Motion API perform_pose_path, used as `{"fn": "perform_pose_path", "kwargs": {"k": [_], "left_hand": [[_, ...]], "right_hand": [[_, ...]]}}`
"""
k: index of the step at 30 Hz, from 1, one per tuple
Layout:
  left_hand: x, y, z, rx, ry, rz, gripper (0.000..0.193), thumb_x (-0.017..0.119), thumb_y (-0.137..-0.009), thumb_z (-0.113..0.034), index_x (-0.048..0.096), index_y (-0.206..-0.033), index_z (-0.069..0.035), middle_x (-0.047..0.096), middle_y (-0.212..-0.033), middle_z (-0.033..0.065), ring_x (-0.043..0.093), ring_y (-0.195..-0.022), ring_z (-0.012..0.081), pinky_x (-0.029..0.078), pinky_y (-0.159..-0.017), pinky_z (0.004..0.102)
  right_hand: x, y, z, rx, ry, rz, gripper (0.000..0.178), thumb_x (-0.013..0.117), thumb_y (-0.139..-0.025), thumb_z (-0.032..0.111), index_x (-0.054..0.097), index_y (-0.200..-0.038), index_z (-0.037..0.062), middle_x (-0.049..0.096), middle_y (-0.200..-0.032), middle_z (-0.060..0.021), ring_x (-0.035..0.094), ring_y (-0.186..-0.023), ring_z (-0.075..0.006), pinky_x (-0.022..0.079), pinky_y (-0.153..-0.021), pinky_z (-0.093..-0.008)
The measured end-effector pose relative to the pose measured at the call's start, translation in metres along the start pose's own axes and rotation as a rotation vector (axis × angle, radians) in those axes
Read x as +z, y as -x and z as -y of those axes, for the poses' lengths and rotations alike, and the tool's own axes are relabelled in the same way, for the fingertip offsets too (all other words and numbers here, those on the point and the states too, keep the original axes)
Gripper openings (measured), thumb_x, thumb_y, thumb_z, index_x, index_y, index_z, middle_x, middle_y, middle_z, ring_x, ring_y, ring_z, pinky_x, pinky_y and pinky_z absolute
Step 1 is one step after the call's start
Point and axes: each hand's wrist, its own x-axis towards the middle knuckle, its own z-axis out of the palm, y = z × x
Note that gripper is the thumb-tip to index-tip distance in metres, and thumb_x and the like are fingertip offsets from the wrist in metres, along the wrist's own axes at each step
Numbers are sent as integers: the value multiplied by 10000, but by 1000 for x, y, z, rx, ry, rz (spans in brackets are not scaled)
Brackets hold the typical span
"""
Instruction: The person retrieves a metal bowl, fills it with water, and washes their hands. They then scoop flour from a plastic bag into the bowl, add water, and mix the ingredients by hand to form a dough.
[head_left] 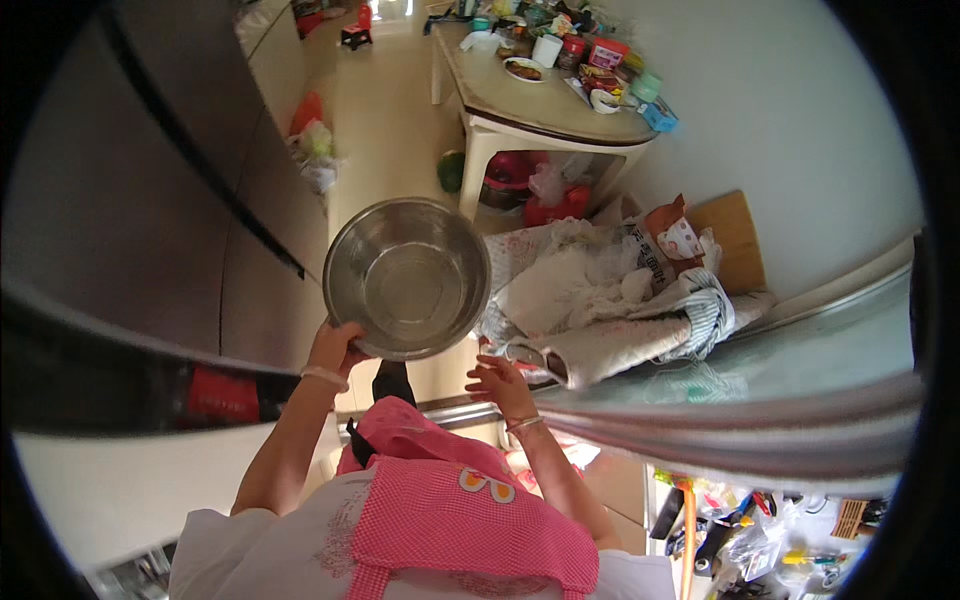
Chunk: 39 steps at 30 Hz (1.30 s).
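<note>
A round stainless steel basin (400,285) is held out in front of me, its inside facing up; a little liquid may lie at its bottom, but I cannot tell. My left hand (338,348) grips the near left rim, with the fingers partly hidden under the basin. Just right of the basin's near edge, my right hand (502,385) is apart from it, fingers spread and holding nothing. Beyond that hand lies a heap of white plastic bags and cloth (590,290) on a low surface.
A table (560,105) ahead carries a plate of food (524,69), jars and packets. Beneath it are red bags (556,203) and a watermelon (451,172). A dark refrigerator-like cabinet (240,180) stands left. Curtain fabric (740,420) hangs right, beside cluttered tools (770,540).
</note>
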Motion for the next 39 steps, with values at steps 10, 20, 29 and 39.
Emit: {"fn": "perform_pose_path", "kwargs": {"k": [10, 20, 29, 39], "left_hand": [[173, -358, -112, -151, -81, 260, 189, 576, -818, -96, 544, -903, 70, 611, -810, 167, 637, -661, 268, 596, -605, 365], [281, -566, -136, -243, -90, 232, 210, 589, -821, -78, 507, -902, 98, 597, -893, 201, 629, -769, 299, 614, -684, 347], [334, -549, -142, -216, 8, 174, 383, 704, -792, -215, 507, -1013, 28, 595, -835, 163, 628, -777, 261, 593, -688, 356], [326, -448, -9, -451, -519, 596, 405, 630, -829, -384, 565, -1081, -73, 624, -842, 87, 623, -688, 162, 537, -629, 295]], "right_hand": [[-31, -170, 16, -69, 507, -428, 310, 627, -859, 235, 576, -1086, 31, 671, -851, -108, 652, -741, -160, 514, -649, -304], [-172, -199, 32, 84, 65, -1077, 200, 560, -863, 135, 620, -1031, 45, 650, -834, -71, 620, -696, -155, 501, -580, -282], [-319, -223, 67, 144, 277, -1433, 470, 579, -846, 40, 443, -1293, -13, 590, -1060, -162, 621, -757, -188, 526, -641, -303], [-386, -257, 109, 267, 584, -1250, 515, 647, -777, 82, 481, -1256, -10, 614, -1004, -218, 646, -791, -319, 534, -675, -393]]}}
